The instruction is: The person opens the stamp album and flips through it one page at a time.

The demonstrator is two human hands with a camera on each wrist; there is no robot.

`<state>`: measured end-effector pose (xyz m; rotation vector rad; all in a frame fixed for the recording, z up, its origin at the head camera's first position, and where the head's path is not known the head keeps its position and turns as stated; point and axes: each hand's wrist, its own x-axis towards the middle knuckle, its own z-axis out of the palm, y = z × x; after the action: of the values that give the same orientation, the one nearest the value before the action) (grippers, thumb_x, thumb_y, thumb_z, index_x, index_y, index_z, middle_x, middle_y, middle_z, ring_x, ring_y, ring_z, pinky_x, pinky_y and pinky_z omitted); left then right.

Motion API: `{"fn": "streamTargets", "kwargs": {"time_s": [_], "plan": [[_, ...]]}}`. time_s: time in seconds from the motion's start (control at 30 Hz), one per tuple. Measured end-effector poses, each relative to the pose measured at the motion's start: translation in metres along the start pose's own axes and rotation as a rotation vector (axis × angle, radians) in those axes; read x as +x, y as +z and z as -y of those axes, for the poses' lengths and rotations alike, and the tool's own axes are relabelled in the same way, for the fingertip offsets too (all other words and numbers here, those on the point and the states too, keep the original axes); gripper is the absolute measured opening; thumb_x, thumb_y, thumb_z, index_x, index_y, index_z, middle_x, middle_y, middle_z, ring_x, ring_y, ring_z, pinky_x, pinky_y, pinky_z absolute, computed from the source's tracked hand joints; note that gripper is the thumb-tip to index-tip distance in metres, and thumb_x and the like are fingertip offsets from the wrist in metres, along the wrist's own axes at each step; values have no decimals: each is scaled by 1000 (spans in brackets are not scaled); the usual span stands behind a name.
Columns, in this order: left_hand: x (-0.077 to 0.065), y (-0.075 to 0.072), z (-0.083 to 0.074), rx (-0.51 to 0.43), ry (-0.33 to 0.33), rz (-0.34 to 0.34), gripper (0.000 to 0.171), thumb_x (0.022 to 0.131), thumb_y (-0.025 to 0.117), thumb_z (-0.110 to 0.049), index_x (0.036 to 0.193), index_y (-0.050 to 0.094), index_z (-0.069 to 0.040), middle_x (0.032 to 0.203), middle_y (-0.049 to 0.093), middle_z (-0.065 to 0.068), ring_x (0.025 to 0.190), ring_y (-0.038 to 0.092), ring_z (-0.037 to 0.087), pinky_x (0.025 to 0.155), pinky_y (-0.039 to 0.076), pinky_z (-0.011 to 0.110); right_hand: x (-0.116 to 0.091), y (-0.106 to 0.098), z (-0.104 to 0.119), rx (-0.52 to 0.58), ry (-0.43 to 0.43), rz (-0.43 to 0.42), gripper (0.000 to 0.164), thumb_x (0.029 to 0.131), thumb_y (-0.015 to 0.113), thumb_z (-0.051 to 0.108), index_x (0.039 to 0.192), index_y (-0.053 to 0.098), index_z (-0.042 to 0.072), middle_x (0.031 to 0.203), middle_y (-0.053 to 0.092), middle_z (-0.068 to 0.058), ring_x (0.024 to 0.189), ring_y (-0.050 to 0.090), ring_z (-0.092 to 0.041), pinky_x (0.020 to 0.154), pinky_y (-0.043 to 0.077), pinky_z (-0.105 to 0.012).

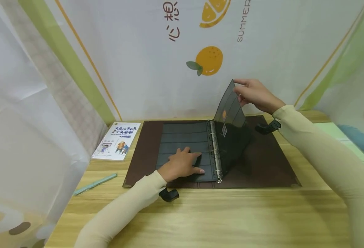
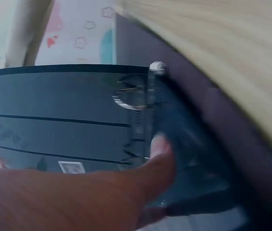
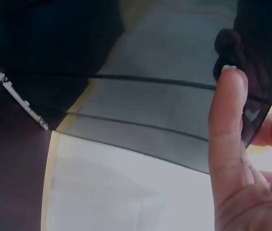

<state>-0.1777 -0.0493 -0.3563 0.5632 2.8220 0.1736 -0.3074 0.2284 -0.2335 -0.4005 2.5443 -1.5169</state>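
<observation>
A brown ring binder lies opened flat on the table, its metal rings running down the middle. My right hand pinches the outer top edge of a dark pocket page, which stands raised from the rings. Two small stamp-like pieces, one orange and one pale, show in its pockets. Fingers spread, my left hand rests on the left-hand pocket page. In the right wrist view, the thumb lies against the page's face, with other fingers behind its edge.
Left of the binder lies a white booklet with cartoon figures, and nearer me a green pen. A pale green sheet lies at the right, beside a blue shape on the curtain. A printed curtain hangs behind the wooden table.
</observation>
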Motion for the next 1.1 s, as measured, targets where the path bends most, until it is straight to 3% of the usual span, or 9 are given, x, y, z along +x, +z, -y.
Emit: {"fn": "streamTargets", "kwargs": {"time_s": [0.07,0.17,0.3,0.4,0.53,0.7,0.87,0.97,1.1], "plan": [[6,-9,-3,-51,39,-33,70,93,65,-57,149,52,-19,148,53,17,128,56,45,89,55,60,2,3,5,9,5,-1,65,104,49,25,162,23,11,69,57,4,59,57,-9,60,57,-27],[15,-33,-12,-212,103,-95,67,99,58,-52,151,49,-10,128,69,16,105,70,31,93,56,48,4,9,11,16,10,-1,65,103,48,23,162,24,9,67,58,3,55,58,-10,58,58,-28],[18,-71,-32,-533,177,-215,67,103,51,-51,156,40,-10,113,74,10,72,71,17,83,58,38,7,17,18,-1,8,-4,65,102,48,23,161,25,6,67,59,3,52,60,-11,58,59,-29],[19,-96,-49,-647,233,-277,69,103,49,-55,156,38,-13,113,71,4,75,69,12,74,56,31,10,22,22,-10,3,-9,65,102,48,23,160,25,5,65,60,3,51,60,-11,58,59,-29],[25,-120,-66,-639,244,-262,65,102,52,-50,154,36,-14,88,66,2,74,70,17,69,55,29,14,29,27,-23,-9,-25,65,101,47,22,160,26,5,62,61,3,50,59,-10,58,57,-27],[30,-134,-67,-642,160,-211,57,102,53,-23,155,37,-10,59,53,0,54,67,15,56,53,24,16,35,30,5,-33,2,67,102,49,22,161,23,4,64,64,2,51,63,-11,59,59,-29],[25,-134,-57,-581,141,-282,48,98,54,-8,145,51,-5,55,41,-3,43,40,11,47,33,22,18,36,26,44,-57,64,75,104,56,30,163,16,8,72,66,0,58,67,-14,64,61,-33],[21,-130,-48,-588,117,-311,49,96,54,-4,145,52,-5,59,49,-2,42,33,11,46,30,23,16,34,20,23,-66,73,76,104,55,34,164,15,11,79,68,-2,66,70,-16,67,62,-33],[14,-124,-29,-569,34,-337,59,95,55,-5,153,44,-8,56,49,-3,40,29,10,45,27,24,11,26,8,-29,-67,64,74,105,54,35,163,17,10,86,71,-1,75,72,-14,71,62,-34]]}}
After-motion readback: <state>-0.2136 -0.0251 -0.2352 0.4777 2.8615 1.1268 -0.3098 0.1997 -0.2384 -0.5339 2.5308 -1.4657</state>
